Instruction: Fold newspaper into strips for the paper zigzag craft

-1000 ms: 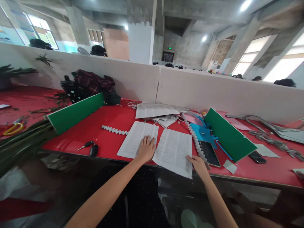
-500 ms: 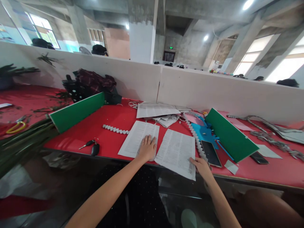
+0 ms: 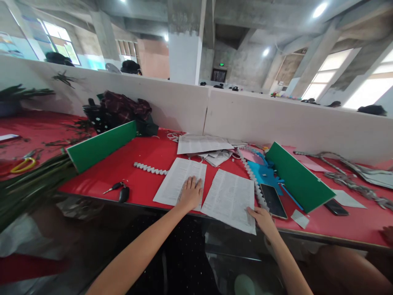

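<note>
Two sheets of printed paper lie side by side at the front of the red table (image 3: 123,151). My left hand (image 3: 190,193) rests flat, fingers stretched out, on the left printed sheet (image 3: 172,184). At its lower right edge, the right printed sheet (image 3: 229,196) is pinched by my right hand (image 3: 260,216), thumb on top and the other fingers partly hidden. The lower part of that sheet hangs over the table's front edge. A folded zigzag paper strip (image 3: 149,168) runs up to the left sheet, and a second zigzag strip (image 3: 253,176) lies just beyond the right one.
More papers (image 3: 204,144) are piled at the back. Green dividers (image 3: 102,145) stand left and right. Keys (image 3: 123,193) lie at the left front. A phone (image 3: 273,200) and blue paper pieces (image 3: 260,174) sit right of the sheets. Another person's hand (image 3: 387,234) shows at the far right edge.
Both of my hands hold nearly the same places on the sheets; the view has shifted very slightly. Another person's hand has come into view at the right edge.
</note>
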Motion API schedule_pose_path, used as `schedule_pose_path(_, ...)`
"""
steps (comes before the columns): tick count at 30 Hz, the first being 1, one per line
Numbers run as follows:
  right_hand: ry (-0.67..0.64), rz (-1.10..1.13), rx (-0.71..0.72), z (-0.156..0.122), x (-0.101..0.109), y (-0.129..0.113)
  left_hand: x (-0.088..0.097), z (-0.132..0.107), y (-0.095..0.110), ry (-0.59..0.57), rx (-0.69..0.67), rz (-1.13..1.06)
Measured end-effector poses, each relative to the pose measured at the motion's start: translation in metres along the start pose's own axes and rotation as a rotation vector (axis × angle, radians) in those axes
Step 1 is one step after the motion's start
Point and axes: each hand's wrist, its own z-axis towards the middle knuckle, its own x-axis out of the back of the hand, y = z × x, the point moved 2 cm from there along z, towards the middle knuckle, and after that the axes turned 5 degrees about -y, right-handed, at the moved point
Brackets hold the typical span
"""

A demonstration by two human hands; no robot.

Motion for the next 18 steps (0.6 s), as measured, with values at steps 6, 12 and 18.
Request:
schedule_pose_path(6,0.083,0.038,-0.072,0.004,0.014,0.018,0.002,0.0,0.0,-0.029,-0.022,-0.016)
schedule_pose_path(12,0.085,0.174,-0.061,-0.002,0.014,0.023,0.006,-0.001,-0.001,-0.012,-0.009,-0.005)
schedule_pose_path(18,0.08,0.581,-0.052,-0.012,0.009,0.02,0.014,-0.007,0.011,0.007,-0.033,0.034)
